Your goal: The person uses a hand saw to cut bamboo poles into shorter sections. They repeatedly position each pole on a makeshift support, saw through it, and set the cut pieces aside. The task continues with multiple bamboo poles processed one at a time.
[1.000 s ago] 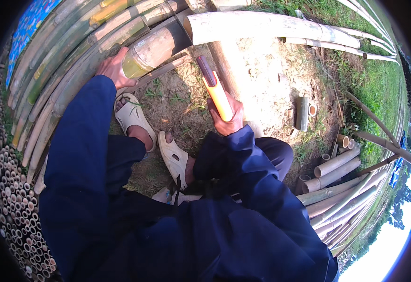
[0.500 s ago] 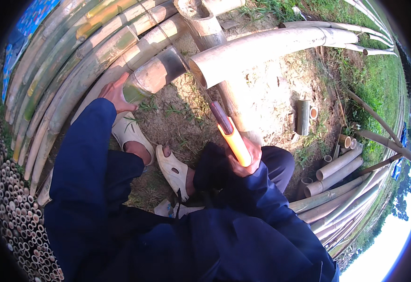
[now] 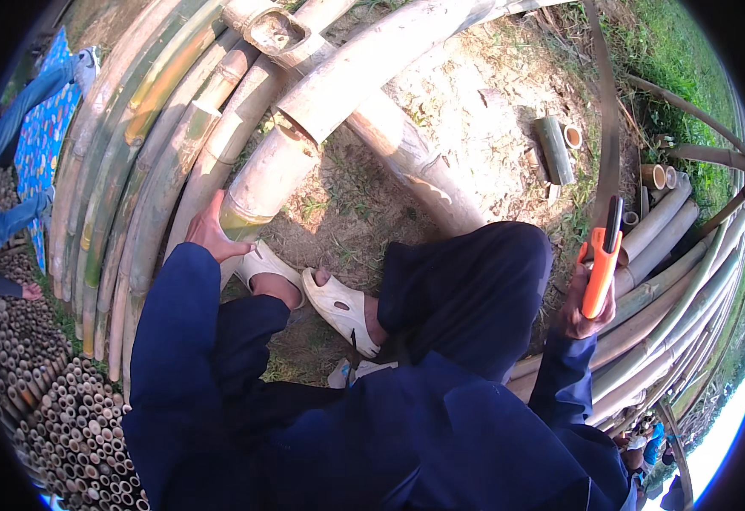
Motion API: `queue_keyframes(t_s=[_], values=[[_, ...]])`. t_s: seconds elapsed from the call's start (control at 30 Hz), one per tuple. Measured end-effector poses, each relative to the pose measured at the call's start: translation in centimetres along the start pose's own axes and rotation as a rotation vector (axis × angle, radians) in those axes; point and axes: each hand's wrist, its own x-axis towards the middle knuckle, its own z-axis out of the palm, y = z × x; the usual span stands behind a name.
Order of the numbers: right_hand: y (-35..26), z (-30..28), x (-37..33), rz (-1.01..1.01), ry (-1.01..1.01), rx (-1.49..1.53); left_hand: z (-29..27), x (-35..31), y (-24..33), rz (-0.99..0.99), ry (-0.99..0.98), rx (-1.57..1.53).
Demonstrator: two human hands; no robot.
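Observation:
My left hand (image 3: 213,230) grips the lower end of a short bamboo piece (image 3: 272,175), fingers on its far side and thumb toward my shoe. The piece's upper end lies right at the cut end of a thick pale bamboo pole (image 3: 347,72); whether any fibres still join them I cannot tell. That pole rests across a notched bamboo support (image 3: 415,157). Off to the right, my right hand (image 3: 584,307) is closed round the orange handle of a handsaw (image 3: 604,128). Its long blade points away from me, apart from the bamboo.
Long bamboo poles (image 3: 147,162) lie along the left, with stacked cut bamboo pieces (image 3: 83,426) behind. Another person's jeans leg (image 3: 15,111) is at far left, by a blue patterned sheet (image 3: 45,170). Short offcuts (image 3: 554,149) and more poles (image 3: 670,298) lie right.
My right hand has drawn the saw out of the bamboo and swung it right. The short piece has tilted and dropped from the pole's line, still in my left hand. The view has shifted.

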Motion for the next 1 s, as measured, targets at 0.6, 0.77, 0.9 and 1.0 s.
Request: queue_keyframes(t_s=[0.6, 0.77, 0.9, 1.0], values=[[12.6, 5.8, 6.6, -0.026, -0.857, -0.466, 5.9, 0.6, -2.5, 0.007, 0.012, 0.043], [-0.4, 7.4, 6.6, 0.004, -0.611, -0.131, 8.2, 0.6, -1.6, 0.035, 0.093, 0.129], [-10.2, 17.7, 1.5, 0.072, -0.912, 0.246, 6.7, 0.1, 0.6, -0.082, -0.070, 0.118], [-11.6, 27.9, -2.2, -0.055, -0.782, 0.031, 6.1, -0.3, 1.7, -0.110, -0.105, 0.115]])
